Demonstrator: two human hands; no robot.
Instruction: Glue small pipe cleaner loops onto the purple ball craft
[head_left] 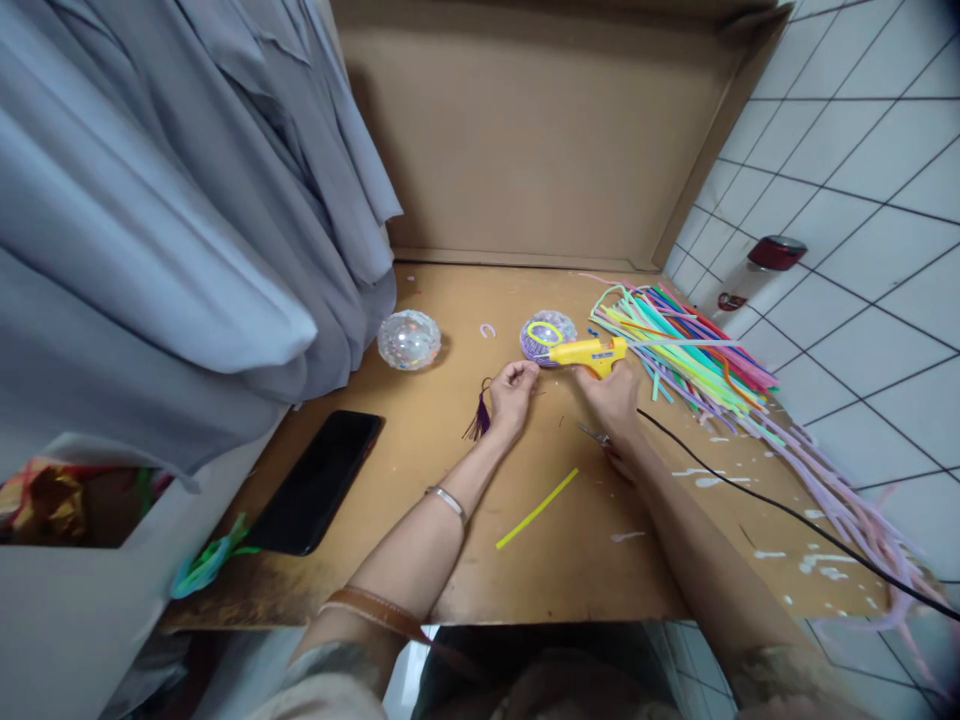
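A yellow hot glue gun (589, 353) is gripped in my right hand (613, 397), its nozzle pointing left at the purple decorated ball (528, 345). On that ball lies a yellow ring (545, 325). My left hand (513, 396) is closed in a pinch just below the nozzle; whatever is between the fingertips is too small to make out. Beside the left wrist rests a dark purple tassel (479, 417). A pair of scissors (598, 436) lies partly hidden beneath my right wrist. Nearer to me is a yellow strip (537, 509).
A clear faceted ball (409, 340) stands left of a small pink curved piece (487, 330). Colourful pipe cleaners (690, 350) pile up at the right, near a bottle (754, 275). A black phone (319, 482) lies left, below a grey curtain (225, 220). The black cord (750, 490) trails right.
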